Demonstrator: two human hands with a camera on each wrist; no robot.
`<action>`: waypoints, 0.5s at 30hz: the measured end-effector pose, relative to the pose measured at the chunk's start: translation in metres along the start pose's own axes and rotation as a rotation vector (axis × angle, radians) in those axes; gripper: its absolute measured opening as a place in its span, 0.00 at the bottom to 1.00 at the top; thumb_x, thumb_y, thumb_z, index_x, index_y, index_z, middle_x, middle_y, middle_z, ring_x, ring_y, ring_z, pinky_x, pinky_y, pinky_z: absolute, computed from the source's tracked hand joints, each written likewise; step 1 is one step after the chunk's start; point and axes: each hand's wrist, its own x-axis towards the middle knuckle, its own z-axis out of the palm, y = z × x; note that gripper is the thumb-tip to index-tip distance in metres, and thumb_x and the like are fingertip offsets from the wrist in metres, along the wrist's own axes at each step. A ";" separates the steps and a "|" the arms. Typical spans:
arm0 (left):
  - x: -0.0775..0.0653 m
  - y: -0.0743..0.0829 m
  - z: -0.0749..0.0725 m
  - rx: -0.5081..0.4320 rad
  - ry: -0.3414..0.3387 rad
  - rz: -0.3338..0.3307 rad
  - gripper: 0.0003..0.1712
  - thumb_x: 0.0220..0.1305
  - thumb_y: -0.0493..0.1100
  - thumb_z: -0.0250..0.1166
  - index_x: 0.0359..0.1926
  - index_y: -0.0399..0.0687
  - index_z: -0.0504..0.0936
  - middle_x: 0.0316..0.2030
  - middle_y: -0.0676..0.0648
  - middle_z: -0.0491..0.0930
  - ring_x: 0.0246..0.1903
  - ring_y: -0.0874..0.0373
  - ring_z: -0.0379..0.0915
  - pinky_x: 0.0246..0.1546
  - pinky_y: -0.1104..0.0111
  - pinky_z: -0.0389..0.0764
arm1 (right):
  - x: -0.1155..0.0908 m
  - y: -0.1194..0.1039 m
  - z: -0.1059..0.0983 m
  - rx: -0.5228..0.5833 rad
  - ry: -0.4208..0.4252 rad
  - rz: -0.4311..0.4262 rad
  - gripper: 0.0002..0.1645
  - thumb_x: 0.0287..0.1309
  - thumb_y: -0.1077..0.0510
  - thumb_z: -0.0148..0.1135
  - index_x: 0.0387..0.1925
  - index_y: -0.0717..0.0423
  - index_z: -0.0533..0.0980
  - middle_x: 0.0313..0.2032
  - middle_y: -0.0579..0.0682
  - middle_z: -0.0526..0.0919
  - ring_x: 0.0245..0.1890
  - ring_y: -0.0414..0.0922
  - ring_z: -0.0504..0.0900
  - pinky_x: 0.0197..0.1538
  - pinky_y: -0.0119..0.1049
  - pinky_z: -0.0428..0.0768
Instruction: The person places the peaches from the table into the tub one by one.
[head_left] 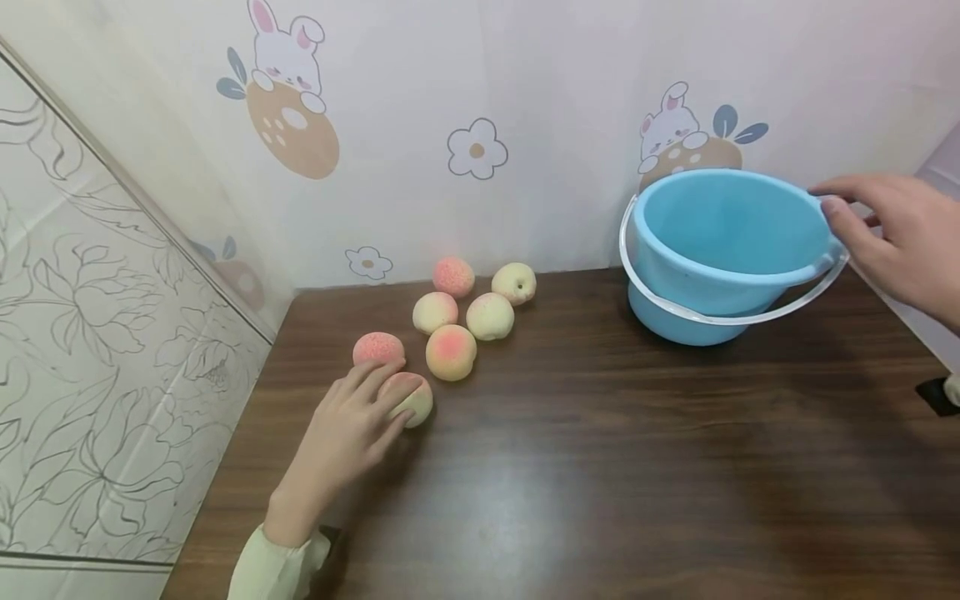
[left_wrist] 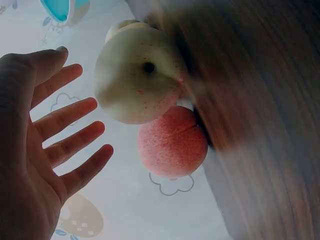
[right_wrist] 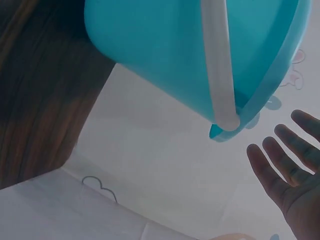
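My left hand hovers over the nearest pale peach, its spread fingers overlapping the fruit in the head view. The left wrist view shows that hand's straight fingers beside a pale peach, with a gap between them. Just behind it sits a pink-red peach. At the right, a light blue bucket with a white handle stands upright on the table. My right hand is at its right rim; in the right wrist view the fingers are extended, apart from the rim.
Several more peaches lie grouped behind, near the back edge of the dark wooden table. A wall covering with rabbit and flower prints rises behind the table. A floral panel flanks it on the left.
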 end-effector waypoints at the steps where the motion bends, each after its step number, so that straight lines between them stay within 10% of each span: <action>1: 0.000 -0.001 0.001 -0.001 -0.010 -0.001 0.25 0.66 0.50 0.71 0.63 0.57 0.83 0.64 0.45 0.80 0.64 0.45 0.74 0.51 0.48 0.81 | 0.003 0.001 0.001 -0.009 -0.007 -0.001 0.31 0.82 0.51 0.40 0.72 0.69 0.66 0.67 0.77 0.70 0.61 0.76 0.69 0.53 0.79 0.72; 15: 0.006 -0.001 0.014 -0.056 -0.099 -0.032 0.27 0.66 0.52 0.72 0.65 0.54 0.82 0.66 0.43 0.77 0.64 0.45 0.74 0.53 0.47 0.82 | 0.041 0.017 0.008 -0.096 -0.109 -0.015 0.33 0.82 0.48 0.40 0.66 0.74 0.68 0.65 0.80 0.69 0.63 0.79 0.66 0.62 0.80 0.66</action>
